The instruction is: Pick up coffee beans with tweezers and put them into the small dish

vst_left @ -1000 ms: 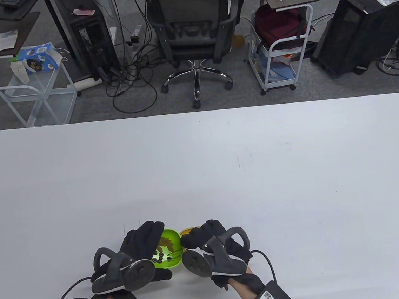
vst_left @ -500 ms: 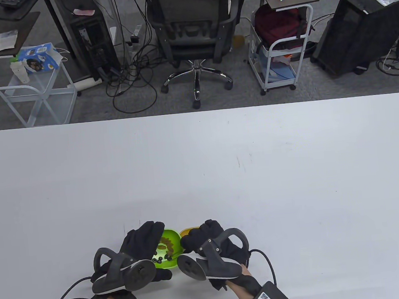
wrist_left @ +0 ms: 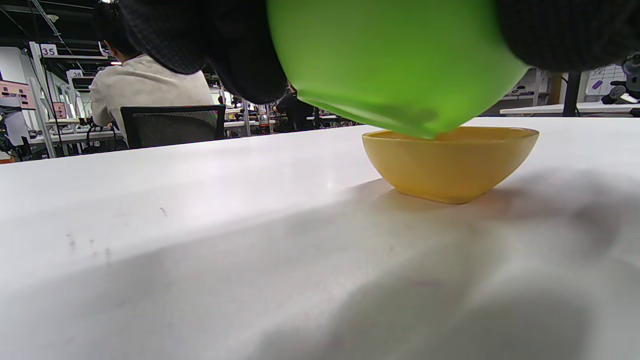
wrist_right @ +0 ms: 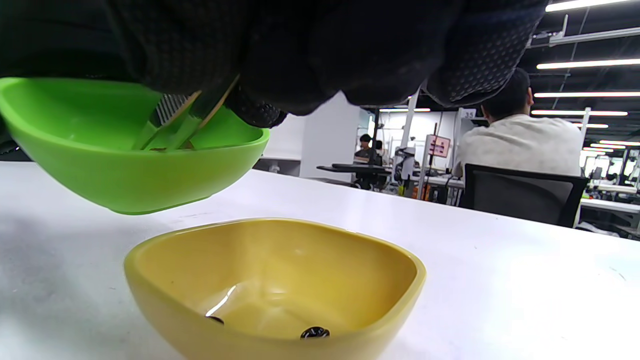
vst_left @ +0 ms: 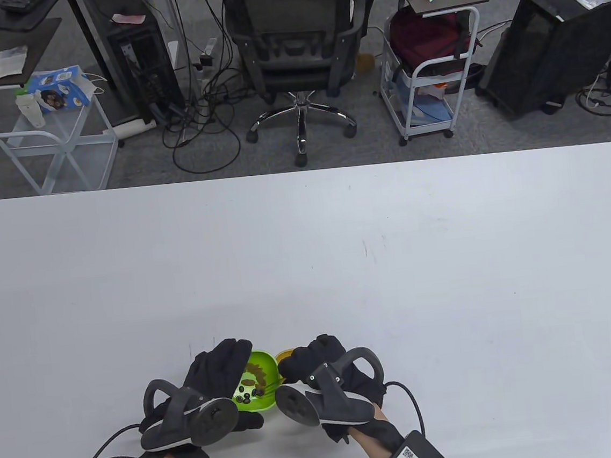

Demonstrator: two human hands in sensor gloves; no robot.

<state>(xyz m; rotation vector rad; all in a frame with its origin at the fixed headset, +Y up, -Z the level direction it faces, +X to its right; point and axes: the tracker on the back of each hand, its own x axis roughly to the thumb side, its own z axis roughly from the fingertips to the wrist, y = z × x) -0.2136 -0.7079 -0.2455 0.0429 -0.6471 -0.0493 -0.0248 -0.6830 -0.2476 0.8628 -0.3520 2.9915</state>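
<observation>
My left hand [vst_left: 216, 370] holds a green dish [vst_left: 255, 382] lifted off the table and tilted; several dark coffee beans [vst_left: 248, 392] lie in it. From below, the green dish [wrist_left: 395, 65] fills the top of the left wrist view between my fingers. My right hand [vst_left: 313, 360] pinches tweezers [wrist_right: 180, 122] whose tips reach down into the green dish [wrist_right: 125, 145]. A small yellow dish [wrist_right: 272, 285] stands on the table under my right hand with two beans [wrist_right: 315, 332] at its bottom. The yellow dish [vst_left: 283, 356] is mostly hidden in the table view.
The white table [vst_left: 393, 242] stretches wide beyond the dishes. An office chair [vst_left: 293, 41], carts and computer towers stand on the floor past its far edge. People sit at desks in the background of both wrist views.
My right hand has shifted slightly left and back over the green dish, the tweezers working among the beans. The left hand and green dish have stayed nearly still.
</observation>
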